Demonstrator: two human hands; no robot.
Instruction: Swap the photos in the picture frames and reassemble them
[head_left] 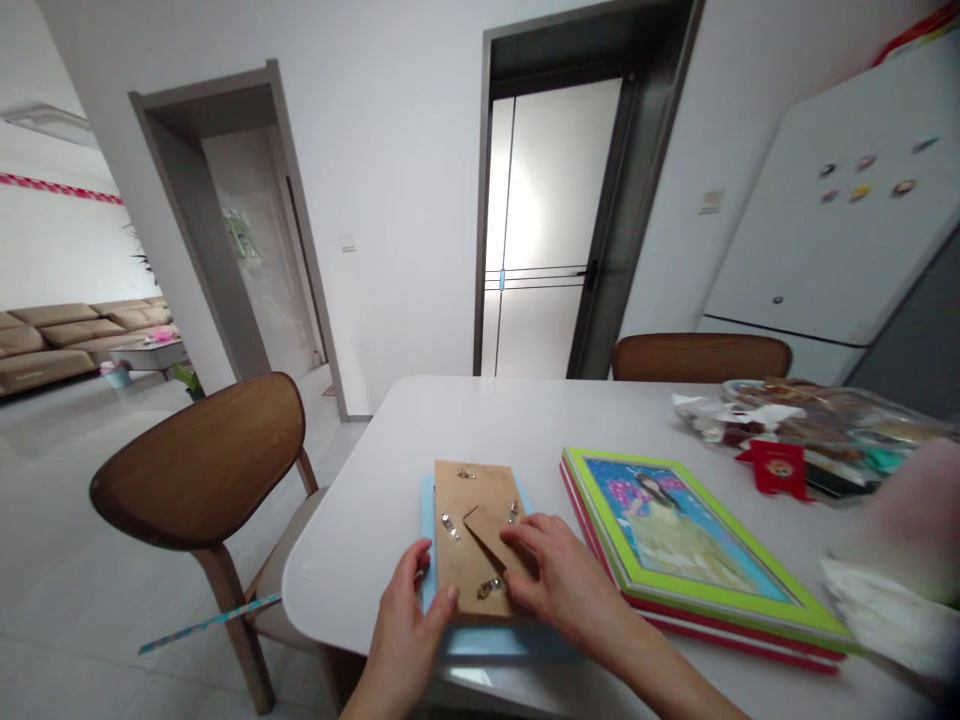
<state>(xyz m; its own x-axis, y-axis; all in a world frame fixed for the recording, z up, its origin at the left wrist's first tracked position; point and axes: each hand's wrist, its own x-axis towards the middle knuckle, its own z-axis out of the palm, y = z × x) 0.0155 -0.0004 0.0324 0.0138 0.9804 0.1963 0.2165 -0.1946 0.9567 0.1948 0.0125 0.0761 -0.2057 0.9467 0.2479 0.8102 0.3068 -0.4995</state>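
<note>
A light blue picture frame lies face down on the white table, its brown backing board facing up with metal clips near its edges. A brown stand flap sits at the middle of the board, slightly raised. My right hand has its fingers on the flap's right side, thumb and fingers closed around its edge. At the left edge of the frame is my left hand, thumb on the board's lower left corner and fingers spread apart along the side.
Right of the frame lies a stack of picture frames, a green one with a princess picture on top. Behind it are a red packet and plastic bags. Wooden chairs stand at left and at the far side.
</note>
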